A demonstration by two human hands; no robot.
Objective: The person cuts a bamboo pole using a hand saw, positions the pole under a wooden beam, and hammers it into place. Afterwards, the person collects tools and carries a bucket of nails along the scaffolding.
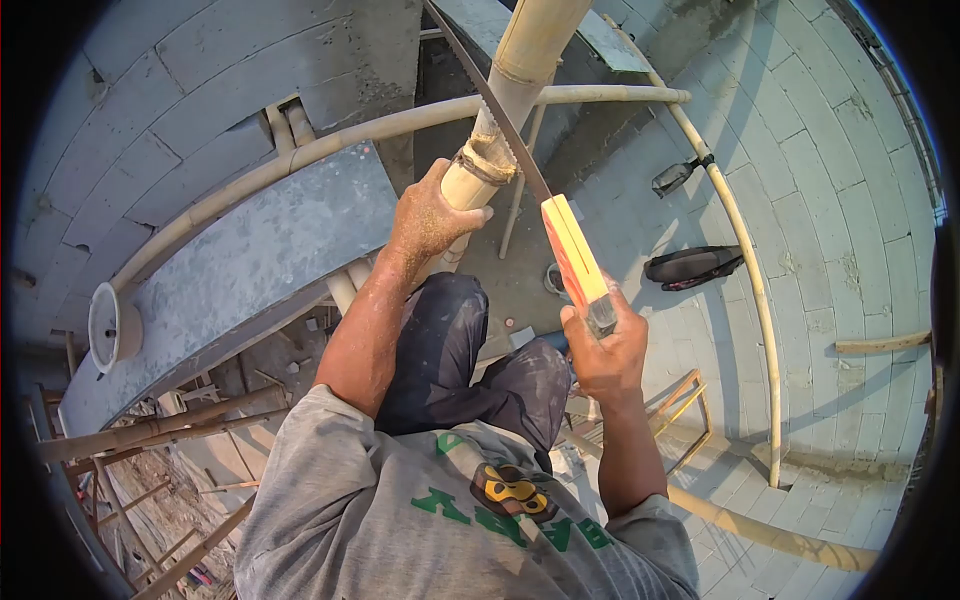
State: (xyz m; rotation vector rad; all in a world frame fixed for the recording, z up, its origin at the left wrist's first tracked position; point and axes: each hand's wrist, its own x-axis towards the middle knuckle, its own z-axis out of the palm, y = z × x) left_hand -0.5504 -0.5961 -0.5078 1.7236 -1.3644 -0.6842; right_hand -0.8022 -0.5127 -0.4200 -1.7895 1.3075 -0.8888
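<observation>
My left hand is wrapped round a thick bamboo pole just below a rough, notched cut. In my right hand is the yellow and red handle of a saw. The saw's long toothed blade slants up and to the left across the bamboo, beside the notch. Above the cut, the upper length of bamboo runs to the top of the view. Pale dust coats my left hand and forearm.
A grey board lies at the left with a white bucket on it. Bamboo poles cross around me. A black bag and a bottle are by the block wall. Scaffolding and rubble lie below left.
</observation>
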